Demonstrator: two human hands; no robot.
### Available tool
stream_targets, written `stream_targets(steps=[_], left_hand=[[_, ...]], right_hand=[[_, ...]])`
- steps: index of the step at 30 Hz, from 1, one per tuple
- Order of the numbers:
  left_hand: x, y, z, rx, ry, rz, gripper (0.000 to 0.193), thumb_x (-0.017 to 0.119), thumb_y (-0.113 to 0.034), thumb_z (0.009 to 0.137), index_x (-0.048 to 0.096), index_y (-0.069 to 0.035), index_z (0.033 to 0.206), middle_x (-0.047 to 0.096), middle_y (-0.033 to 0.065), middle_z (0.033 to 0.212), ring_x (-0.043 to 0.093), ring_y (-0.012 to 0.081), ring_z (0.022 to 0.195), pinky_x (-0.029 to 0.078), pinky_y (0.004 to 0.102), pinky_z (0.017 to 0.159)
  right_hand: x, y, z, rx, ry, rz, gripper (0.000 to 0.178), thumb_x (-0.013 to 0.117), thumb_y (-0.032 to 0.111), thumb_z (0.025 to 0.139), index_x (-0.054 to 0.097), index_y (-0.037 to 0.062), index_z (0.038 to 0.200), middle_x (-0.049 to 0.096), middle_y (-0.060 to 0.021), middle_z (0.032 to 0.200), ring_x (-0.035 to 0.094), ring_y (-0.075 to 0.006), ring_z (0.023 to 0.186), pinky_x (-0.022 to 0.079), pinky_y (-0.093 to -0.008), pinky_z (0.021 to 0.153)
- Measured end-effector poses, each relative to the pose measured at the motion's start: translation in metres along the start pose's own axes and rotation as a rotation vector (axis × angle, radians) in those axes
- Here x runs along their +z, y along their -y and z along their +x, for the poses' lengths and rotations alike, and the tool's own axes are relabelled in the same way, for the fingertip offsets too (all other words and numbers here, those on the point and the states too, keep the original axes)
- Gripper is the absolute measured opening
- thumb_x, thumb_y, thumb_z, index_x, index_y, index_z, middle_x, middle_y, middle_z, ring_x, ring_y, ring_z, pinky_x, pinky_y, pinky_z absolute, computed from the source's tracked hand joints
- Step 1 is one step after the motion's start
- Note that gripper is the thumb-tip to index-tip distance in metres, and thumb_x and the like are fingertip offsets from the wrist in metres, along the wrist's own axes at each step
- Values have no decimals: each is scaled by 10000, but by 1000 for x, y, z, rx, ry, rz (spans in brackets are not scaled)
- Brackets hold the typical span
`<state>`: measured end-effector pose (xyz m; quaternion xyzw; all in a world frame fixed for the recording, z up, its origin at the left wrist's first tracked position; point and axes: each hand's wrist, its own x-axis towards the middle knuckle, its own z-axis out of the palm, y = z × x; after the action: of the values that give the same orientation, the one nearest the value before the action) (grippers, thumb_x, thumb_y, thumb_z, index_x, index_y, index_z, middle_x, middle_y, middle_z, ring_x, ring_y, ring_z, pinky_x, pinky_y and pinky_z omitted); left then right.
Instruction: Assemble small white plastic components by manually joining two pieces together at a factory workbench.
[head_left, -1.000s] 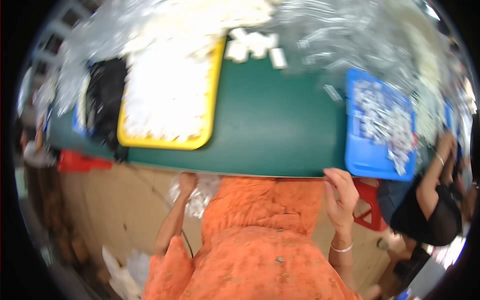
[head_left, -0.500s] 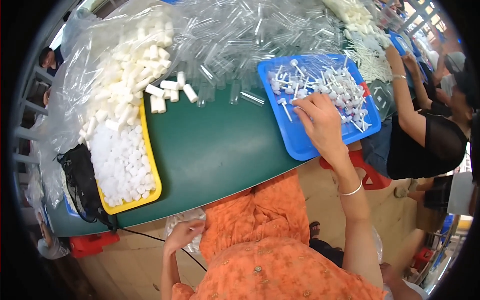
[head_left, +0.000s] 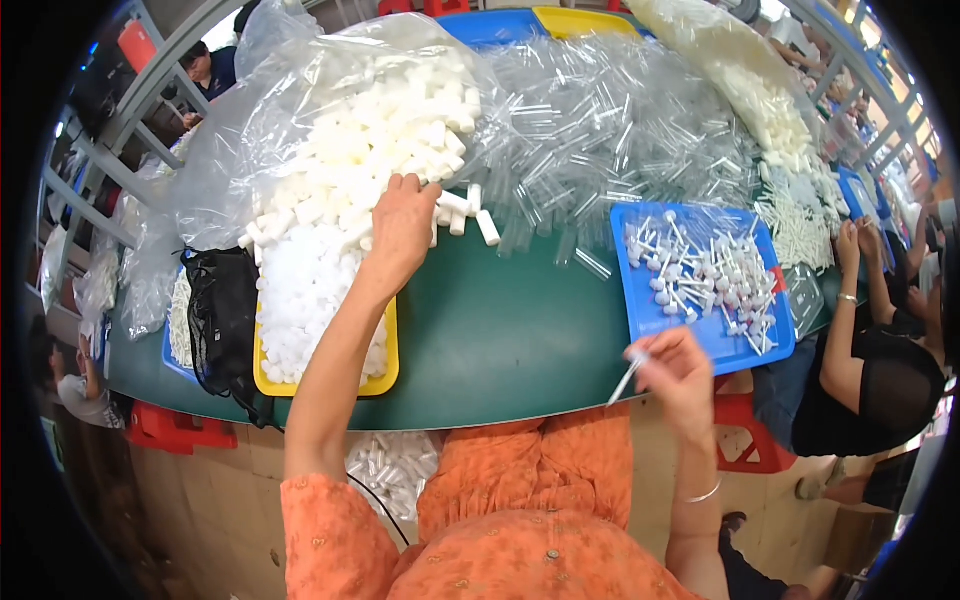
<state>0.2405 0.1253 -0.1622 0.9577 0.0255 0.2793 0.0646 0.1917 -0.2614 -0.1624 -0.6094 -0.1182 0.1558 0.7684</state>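
Green table: spreads under and between both hands; its far edge is mostly hidden beneath the heaps beyond them.
Clear tubes: a tangled heap ahead of and between the hands; single tubes are hard to tell apart through the glare.
White cylinders: piled under and beyond the left hand, partly veiled by a clear plastic bag to its left.
Blue tray: just beyond the right hand, which overlaps its near corner; it holds a jumble of white capped sticks.
Yellow tray: on the near side of the left hand, its middle hidden by the left forearm; small white caps fill it.
Black mesh bag: left of the left forearm, beside the yellow tray.
Left hand: palm down, fingers together and bent onto the cylinders; the fingertips are partly lost among them, so I cannot tell whether one is gripped.
Right hand: blurred, thumb and fingers pinched on one capped stick, which slants down to the left over the table's near edge.
Red patch: on the blue tray's far side from the right hand, too small to make out any writing.
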Motion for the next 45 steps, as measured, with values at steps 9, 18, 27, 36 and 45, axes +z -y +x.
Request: stream_targets(steps=[9, 18, 27, 36, 45], left_hand=[[-34, -39, -16, 257, 95, -59, 162, 654, -42, 792, 621, -54, 951, 579, 150, 1007, 557, 336, 965, 478, 436, 716], [-60, -140, -143, -367, 834, -1159, 246, 637, -81, 926, 597, 23, 1145, 661, 62, 903, 578, 73, 810, 492, 254, 692], [-55, -149, -169, -60, 516, -865, 152, 651, -36, 900, 657, 6, 1046, 688, 81, 880, 621, 112, 718, 496, 273, 635], [-65, -149, -165, -261, 647, -1027, 141, 624, 6, 886, 601, -15, 1024, 654, 131, 775, 629, 225, 637, 479, 297, 570], [-64, -160, -167, -235, 630, -1028, 211, 600, -1, 899, 539, -10, 1101, 641, 139, 854, 637, 221, 719, 490, 315, 623]], right_hand=[[26, -40, -41, 231, 118, 524, 344, 667, -31, 841, 567, -29, 1171, 611, -126, 1084, 639, -164, 820, 554, -272, 720], [57, -47, -40, 229, 13, 475, 220, 585, 43, 950, 557, 8, 1165, 629, -158, 1140, 634, -138, 775, 547, -253, 665], [58, -60, -57, 373, 35, 656, 178, 528, 112, 1004, 535, 25, 1159, 619, -188, 1206, 648, -138, 791, 568, -269, 663], [49, -55, -61, 371, 84, 496, 174, 552, 70, 979, 547, 8, 1142, 608, -205, 1233, 674, -173, 908, 593, -289, 755], [49, -61, -62, 245, 78, 374, 197, 607, -36, 913, 533, -7, 1094, 596, -199, 1221, 650, -199, 1018, 572, -300, 867]])
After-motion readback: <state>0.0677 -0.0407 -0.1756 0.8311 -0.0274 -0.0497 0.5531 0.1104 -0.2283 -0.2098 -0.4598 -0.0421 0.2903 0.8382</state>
